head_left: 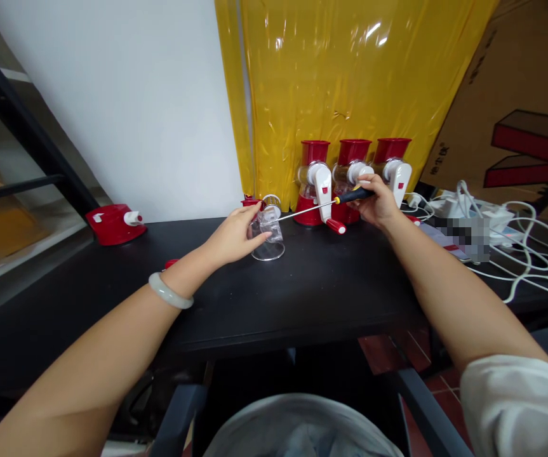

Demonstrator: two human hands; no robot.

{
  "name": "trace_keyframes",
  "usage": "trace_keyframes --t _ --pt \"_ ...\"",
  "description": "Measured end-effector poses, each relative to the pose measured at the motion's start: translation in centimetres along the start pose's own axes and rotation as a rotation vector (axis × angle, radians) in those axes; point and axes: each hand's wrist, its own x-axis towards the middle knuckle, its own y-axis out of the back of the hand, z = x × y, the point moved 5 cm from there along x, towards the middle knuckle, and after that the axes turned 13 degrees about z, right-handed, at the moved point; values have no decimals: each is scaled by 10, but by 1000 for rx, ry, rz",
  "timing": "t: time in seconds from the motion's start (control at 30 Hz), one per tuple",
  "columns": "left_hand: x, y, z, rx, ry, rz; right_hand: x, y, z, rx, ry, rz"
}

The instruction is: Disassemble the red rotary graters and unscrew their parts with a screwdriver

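Red plastic base (117,225) sits left on the black table (302,292). The left hand (239,233) steadies a clear housing (274,232) mid-table between thumb and fingers; a screwdriver (346,195), gripped by the right hand (376,200), reaches it, crossing before three crowded red-and-white graters (354,152). White cables (524,251) tangle right.

The light is soft and moderate, with white glare streaks on the yellow plastic sheet (350,82). Under the black counter (312,298) it is dim. The wide lens stretches the left forearm (106,343) at the edge. Details of the clear plastic body (275,233) look slightly blurred.
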Motion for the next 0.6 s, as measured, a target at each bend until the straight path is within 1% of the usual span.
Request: trace_keyframes --t 0.1,0.23,0.33,0.43,0.5,0.6 --pt "0 0 -1 -7 6 8 0 0 -1 -13 6 4" --pt "0 -1 -3 -10 -3 11 2 1 2 -92 -6 28" --pt "0 -1 -2 -6 -2 9 5 2 3 -130 29 46" --pt "0 0 0 -5 5 4 7 3 4 -118 52 87" --pt "0 1 2 -11 5 6 6 4 4 -103 35 102" --pt "1 1 2 -14 6 9 3 2 2 -63 8 76"
